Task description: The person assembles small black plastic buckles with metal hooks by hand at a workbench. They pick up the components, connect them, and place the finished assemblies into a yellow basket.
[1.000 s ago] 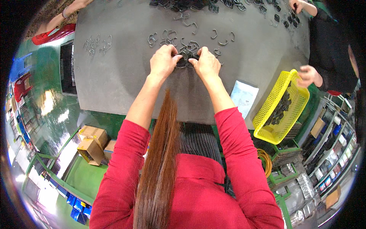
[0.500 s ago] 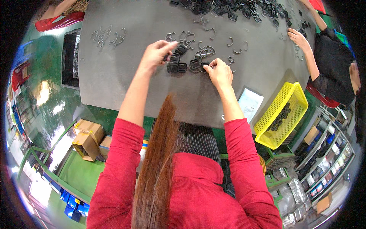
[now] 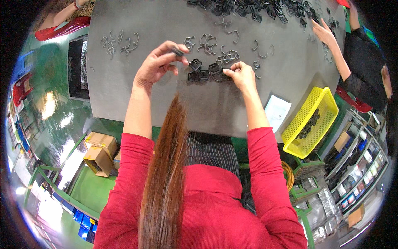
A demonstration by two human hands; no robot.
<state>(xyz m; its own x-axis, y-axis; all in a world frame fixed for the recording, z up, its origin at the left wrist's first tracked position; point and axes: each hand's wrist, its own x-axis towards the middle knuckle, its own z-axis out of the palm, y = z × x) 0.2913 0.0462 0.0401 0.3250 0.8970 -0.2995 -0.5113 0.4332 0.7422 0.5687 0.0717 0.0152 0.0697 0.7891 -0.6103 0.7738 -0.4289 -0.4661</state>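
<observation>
My left hand (image 3: 157, 62) is raised above the grey table (image 3: 141, 95), its thumb and fingers closed on a small black buckle (image 3: 178, 52). Just right of it lie several black rectangular buckles (image 3: 199, 75) in a loose cluster. At the right end of that cluster is my right hand (image 3: 242, 76), thumb and forefinger pinched together; what is between them, if anything, is too small to make out. Bent metal wire hooks (image 3: 207, 43) are scattered beyond the buckles, and a few more wire hooks (image 3: 111, 43) lie farther left.
A big heap of black buckles (image 3: 248, 9) spreads along the far side. On the right stand a yellow basket (image 3: 330, 110) with black pieces inside and a white sheet (image 3: 277, 111). A co-worker's hand (image 3: 325, 33) reaches over the right edge. Cardboard boxes (image 3: 99, 153) stand at lower left.
My left hand has drawn left, away from the cluster, with a black buckle in its fingers. My right hand stays by the cluster. The co-worker's hand at right has shifted toward the heap.
</observation>
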